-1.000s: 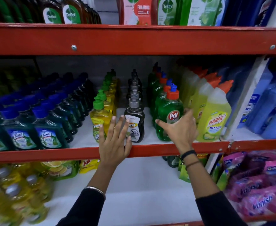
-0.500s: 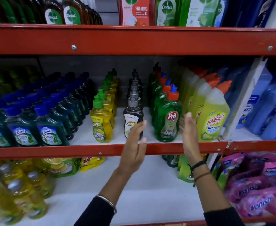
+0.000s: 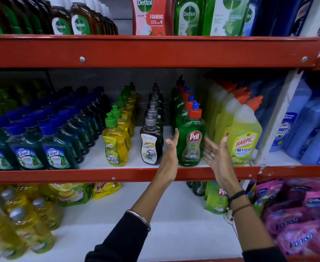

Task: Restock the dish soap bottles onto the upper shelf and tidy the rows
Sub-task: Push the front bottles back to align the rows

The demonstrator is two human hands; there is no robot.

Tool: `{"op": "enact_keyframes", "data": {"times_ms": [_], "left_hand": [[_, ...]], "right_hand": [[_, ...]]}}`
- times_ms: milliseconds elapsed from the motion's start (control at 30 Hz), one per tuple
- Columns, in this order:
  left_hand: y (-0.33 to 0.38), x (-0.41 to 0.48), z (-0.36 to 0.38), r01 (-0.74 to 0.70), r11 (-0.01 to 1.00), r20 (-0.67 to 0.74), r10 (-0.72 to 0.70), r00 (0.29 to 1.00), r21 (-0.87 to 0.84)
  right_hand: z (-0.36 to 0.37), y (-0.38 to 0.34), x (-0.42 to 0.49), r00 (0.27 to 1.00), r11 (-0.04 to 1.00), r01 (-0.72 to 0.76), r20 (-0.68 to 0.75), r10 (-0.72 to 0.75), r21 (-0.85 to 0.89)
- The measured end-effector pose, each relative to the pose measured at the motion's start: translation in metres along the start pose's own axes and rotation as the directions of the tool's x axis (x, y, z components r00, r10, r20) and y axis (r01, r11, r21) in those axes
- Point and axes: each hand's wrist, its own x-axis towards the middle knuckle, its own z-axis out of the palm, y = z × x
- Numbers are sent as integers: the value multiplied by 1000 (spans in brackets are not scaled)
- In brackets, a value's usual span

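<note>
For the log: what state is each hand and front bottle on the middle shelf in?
left hand: open, flat beside the green bottle
right hand: open, palm toward the green bottle
green bottle: upright, capped, between the hands
black bottle: upright, front of its row
yellow bottle: upright, capped

One head-worn wide-angle view faces the shelf (image 3: 117,174) straight on, close up. Its front rail runs from 9 to 3 o'clock.
</note>
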Motion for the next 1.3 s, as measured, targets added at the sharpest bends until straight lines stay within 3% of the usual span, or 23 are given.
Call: {"op": "enact_keyframes", "data": {"times_ms": [367,467,533,600,667,767,900,1067,1200,1300], "left_hand": [[-5,-7,-14,25,1000,-37,-25,999,7],[-5,-13,-13,-23,999,-67,24,997,24],[-5,-22,-8,-112,993,-138,117,983,42],[-7,-35,-7,-245,969,-257,246,934,35],[-10,-43,-17,-358,932,-417,348,839,59],[-9,-37,-47,-361,927,-529,358,770,102],[-6,-19,-71,-198,967,-428,250,869,163],[0,-18,-82,-143,972,-226,184,957,185],[-1,-23,-88,-77,989,-171,98,980,123],[-2,-25,-89,-65,992,-163,83,983,110]], "right_hand": [[12,12,-3,996,995,78,-27,-80,-54],[12,18,-4,989,986,146,-26,-149,-80],[13,22,-6,973,977,199,-106,-207,-80],[17,29,-13,919,952,299,-247,-307,-71],[29,39,-27,845,905,411,-329,-422,-104],[64,57,-48,865,882,463,-167,-472,-94],[106,65,-52,931,930,362,75,-358,-60],[123,51,-21,983,984,173,65,-170,-47],[121,52,-12,992,990,111,74,-105,-86],[116,46,-10,995,997,76,64,-75,-11]]}}
